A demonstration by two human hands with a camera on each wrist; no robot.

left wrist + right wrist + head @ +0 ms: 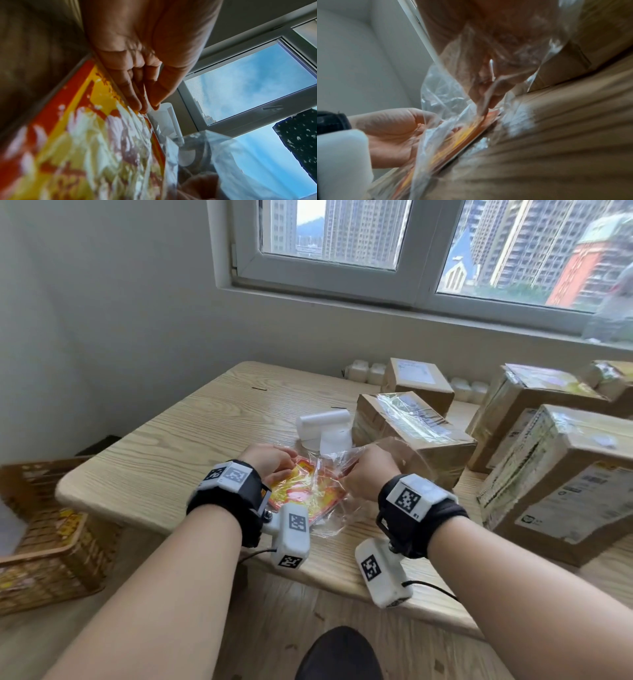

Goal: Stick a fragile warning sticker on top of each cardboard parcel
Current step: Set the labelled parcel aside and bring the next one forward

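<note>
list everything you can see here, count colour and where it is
stickers: a stack, red and yellow, inside the plastic bag on the table's near edge
plastic bag: one, clear, around the stickers, between both hands
paper rolls: two, white, on the table just behind the bag
parcels: at least five, brown cardboard, on the right half of the table
table: one, light wood, under the window
basket: one, yellow-brown woven, on the floor at left
window: one, white frame, on the far wall
left hand: on the stickers at the bag's mouth
right hand: pinching the bag
</note>
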